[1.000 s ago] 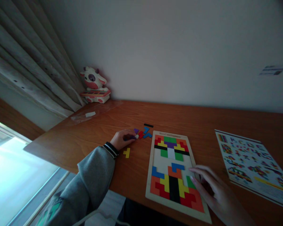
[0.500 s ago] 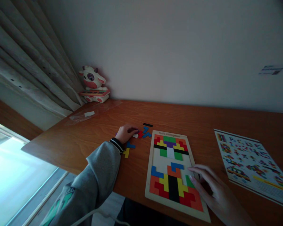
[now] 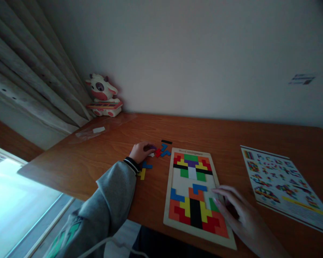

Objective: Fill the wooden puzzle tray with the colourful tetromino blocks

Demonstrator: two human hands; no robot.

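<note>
My left hand [image 3: 140,152] is over the loose pieces left of the board, its fingers closed on a small purple puzzle piece [image 3: 151,147]. Close by lie a red piece [image 3: 158,153], a white piece [image 3: 151,154] and several blue ones, one blue piece [image 3: 165,153] nearest the board. A yellow piece [image 3: 143,174] is below my wrist. The wooden puzzle board [image 3: 168,200] holds coloured pieces at its top and bottom, with bare wood showing across the middle. Over the board's right edge rests my right hand [image 3: 239,211], thumb and forefinger apart, with nothing seen between them.
A printed pattern sheet [image 3: 282,186] lies right of the board. At the table's back left sits a cow toy with a keyboard [image 3: 104,96], with clear plastic wrap [image 3: 83,134] before it. A black bar piece [image 3: 166,142] lies behind the loose pieces.
The view has shifted slightly, so everything sits a little further left. The purple piece now shows between my left fingers. My right hand stays by the board's edge.
</note>
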